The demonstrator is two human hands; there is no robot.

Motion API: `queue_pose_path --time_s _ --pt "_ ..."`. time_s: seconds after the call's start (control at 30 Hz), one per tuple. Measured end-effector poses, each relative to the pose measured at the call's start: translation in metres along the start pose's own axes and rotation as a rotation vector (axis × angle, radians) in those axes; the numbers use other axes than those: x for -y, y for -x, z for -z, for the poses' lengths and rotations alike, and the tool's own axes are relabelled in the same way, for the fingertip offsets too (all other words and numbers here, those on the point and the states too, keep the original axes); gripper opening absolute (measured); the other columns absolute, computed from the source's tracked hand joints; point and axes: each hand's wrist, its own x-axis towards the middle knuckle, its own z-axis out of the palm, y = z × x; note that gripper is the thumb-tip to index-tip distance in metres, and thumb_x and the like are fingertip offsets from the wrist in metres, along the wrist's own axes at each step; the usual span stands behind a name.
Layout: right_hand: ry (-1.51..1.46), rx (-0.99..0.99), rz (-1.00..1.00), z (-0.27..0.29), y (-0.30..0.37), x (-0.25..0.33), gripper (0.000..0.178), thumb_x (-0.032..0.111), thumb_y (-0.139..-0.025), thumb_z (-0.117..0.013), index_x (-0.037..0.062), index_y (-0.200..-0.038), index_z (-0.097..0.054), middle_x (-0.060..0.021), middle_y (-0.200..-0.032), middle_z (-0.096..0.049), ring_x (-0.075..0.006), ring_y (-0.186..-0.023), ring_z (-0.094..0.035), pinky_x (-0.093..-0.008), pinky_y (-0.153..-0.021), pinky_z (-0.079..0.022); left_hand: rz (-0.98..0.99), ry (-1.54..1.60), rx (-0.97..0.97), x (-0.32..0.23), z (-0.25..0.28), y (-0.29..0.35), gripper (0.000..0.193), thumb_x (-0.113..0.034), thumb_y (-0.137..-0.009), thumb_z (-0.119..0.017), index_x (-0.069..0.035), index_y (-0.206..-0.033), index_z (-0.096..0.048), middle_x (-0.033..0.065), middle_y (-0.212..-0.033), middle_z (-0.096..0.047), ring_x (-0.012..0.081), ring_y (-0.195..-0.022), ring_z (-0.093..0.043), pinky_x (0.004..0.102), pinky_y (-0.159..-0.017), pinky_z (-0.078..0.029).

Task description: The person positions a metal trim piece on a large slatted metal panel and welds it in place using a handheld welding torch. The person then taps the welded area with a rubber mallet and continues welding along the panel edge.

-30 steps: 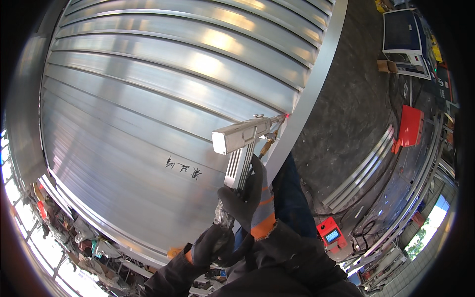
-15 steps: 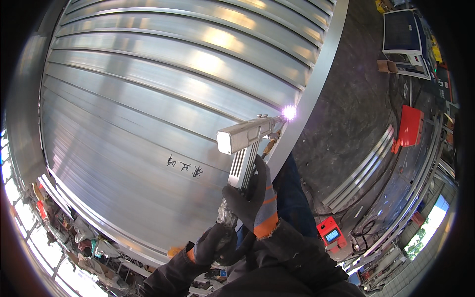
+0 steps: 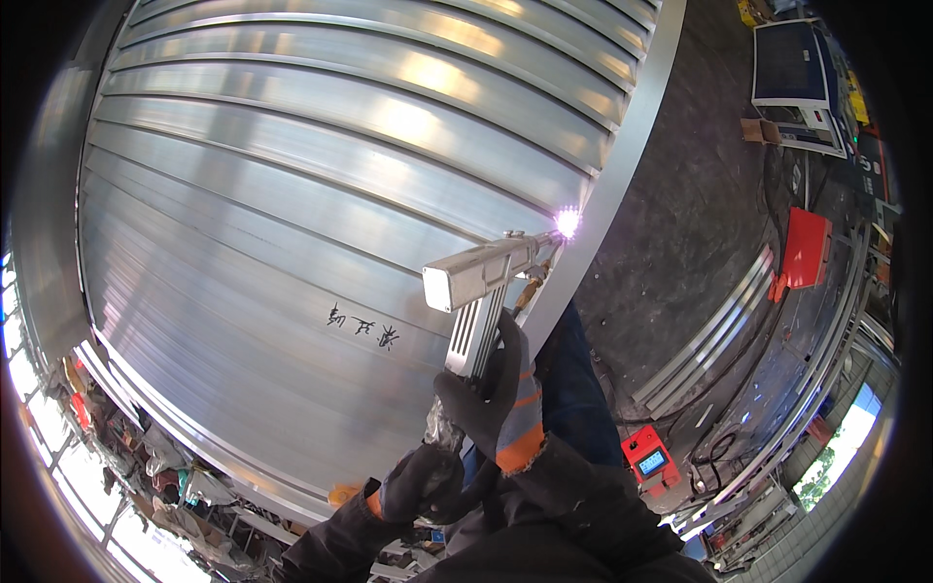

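violet glow (image 3: 567, 222) replaces earlier red dot; right hand (image 3: 494, 396) grips welding gun (image 3: 483, 273), left hand (image 3: 420, 479) clasps wrapped cable (image 3: 444, 428)

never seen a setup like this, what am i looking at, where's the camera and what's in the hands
There's no robot here: a person is working with gloved hands. The view comes from a wide fisheye camera on their head, looking down, so straight edges look bent. The right hand grips a silver pistol-shaped tool; the left hand is closed lower down, around what seems to be its wrapped tail end. A bright violet-white glow shows at the tip, beside the pale edge strip of a large ribbed metal panel. On the panel are dark handwritten marks.
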Motion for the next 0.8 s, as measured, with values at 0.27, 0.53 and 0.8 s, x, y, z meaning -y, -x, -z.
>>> queue_pose_path --time_s 0.27,0.53,0.8 --pt "0.021 -0.003 0.037 0.000 0.000 -0.002 0.080 0.016 -0.079 -0.079 -0.0005 -0.147 -0.040 -0.0127 -0.111 -0.062 -0.0192 -0.093 -0.065 -0.0362 -0.075 -0.058 0.003 0.020 -0.009 0.002 0.000 0.001 0.056 -0.040 -0.107 -0.037 -0.004 -0.067 -0.052 0.0041 -0.056 -0.048 0.0141 -0.050 -0.046 0.0288 -0.052 -0.036" --pt "0.000 -0.005 0.074 -0.005 0.006 -0.009 0.082 0.015 -0.080 -0.078 0.0003 -0.150 -0.037 -0.0122 -0.110 -0.063 -0.0179 -0.090 -0.066 -0.0340 -0.072 -0.058 -0.022 -0.056 -0.005 0.007 0.002 0.006 0.058 -0.042 -0.108 -0.035 -0.004 -0.066 -0.051 0.0040 -0.056 -0.047 0.0140 -0.051 -0.046 0.0291 -0.054 -0.037" --pt "0.022 0.058 -0.009 -0.004 0.012 -0.008 0.089 0.018 -0.080 -0.080 0.0011 -0.153 -0.031 -0.0132 -0.113 -0.061 -0.0193 -0.093 -0.067 -0.0361 -0.077 -0.059 -0.033 -0.032 0.028 0.010 0.004 0.011 0.058 -0.041 -0.108 -0.035 -0.004 -0.066 -0.051 0.0043 -0.057 -0.047 0.0149 -0.052 -0.046 0.0295 -0.054 -0.037"
